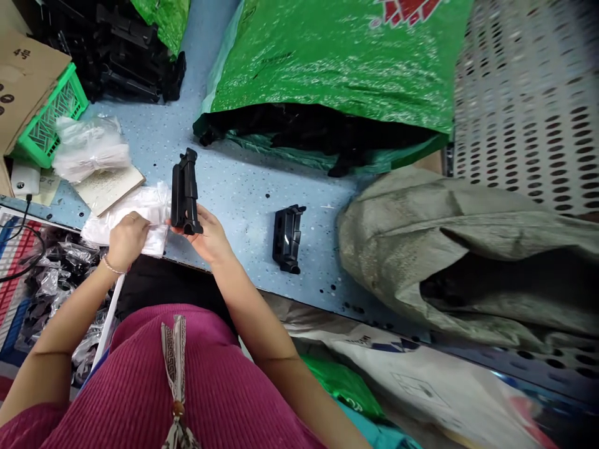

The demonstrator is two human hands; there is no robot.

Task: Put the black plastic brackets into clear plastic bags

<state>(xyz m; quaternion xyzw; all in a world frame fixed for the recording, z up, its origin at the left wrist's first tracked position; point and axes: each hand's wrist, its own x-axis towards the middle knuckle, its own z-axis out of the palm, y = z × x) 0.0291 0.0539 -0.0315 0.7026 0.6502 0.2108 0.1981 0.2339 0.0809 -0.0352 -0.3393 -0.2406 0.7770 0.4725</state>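
My right hand (211, 236) is closed around the lower end of a black plastic part (185, 193), a long bracket-like piece held upright above the blue table. Beside it on the left, my left hand (127, 238) pinches the edge of a clear plastic bag (156, 232) on a pile of such bags (100, 229). A second black part (287, 239) of similar look lies on the table to the right, apart from both hands.
A green sack (337, 68) of black parts lies at the back, a grey sack (397, 231) at right. Black parts (135, 68) are heaped far left near a green basket (51, 118) and cardboard box (28, 75). Bagged parts fill a crate (110, 318) at lower left.
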